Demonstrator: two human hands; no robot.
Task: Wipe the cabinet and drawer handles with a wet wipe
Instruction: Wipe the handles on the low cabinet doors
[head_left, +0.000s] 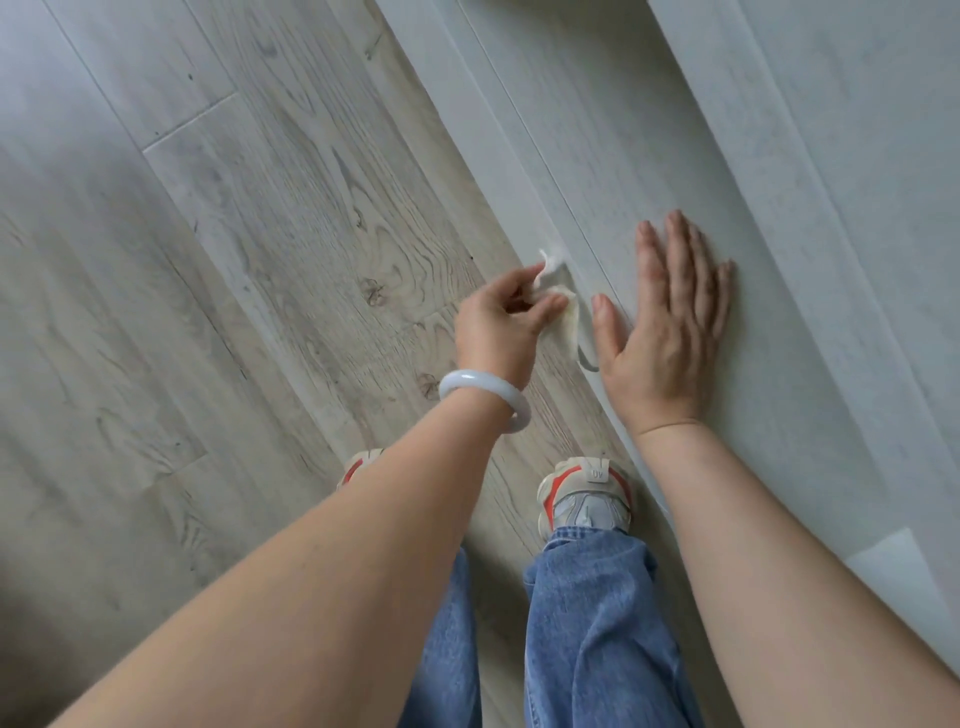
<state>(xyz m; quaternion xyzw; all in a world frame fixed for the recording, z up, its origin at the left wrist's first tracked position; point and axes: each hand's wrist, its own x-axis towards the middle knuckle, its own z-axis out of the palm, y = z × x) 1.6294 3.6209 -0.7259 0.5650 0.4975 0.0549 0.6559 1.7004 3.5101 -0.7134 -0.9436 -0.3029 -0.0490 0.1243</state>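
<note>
Handle (584, 332) runs along drawer edge, wipe (563, 317) draped over.

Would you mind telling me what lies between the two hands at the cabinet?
In the head view, the wet wipe draped over the handle lies between the left hand, which pinches it, and the right hand, flat on the cabinet front.

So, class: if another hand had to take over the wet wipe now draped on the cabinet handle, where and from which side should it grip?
Probably pinch the wet wipe at its bunched upper end, where the left hand already pinches it, coming from the floor side. The rest lies draped along the handle, and the right hand lies flat on the cabinet front, blocking that side.
</note>
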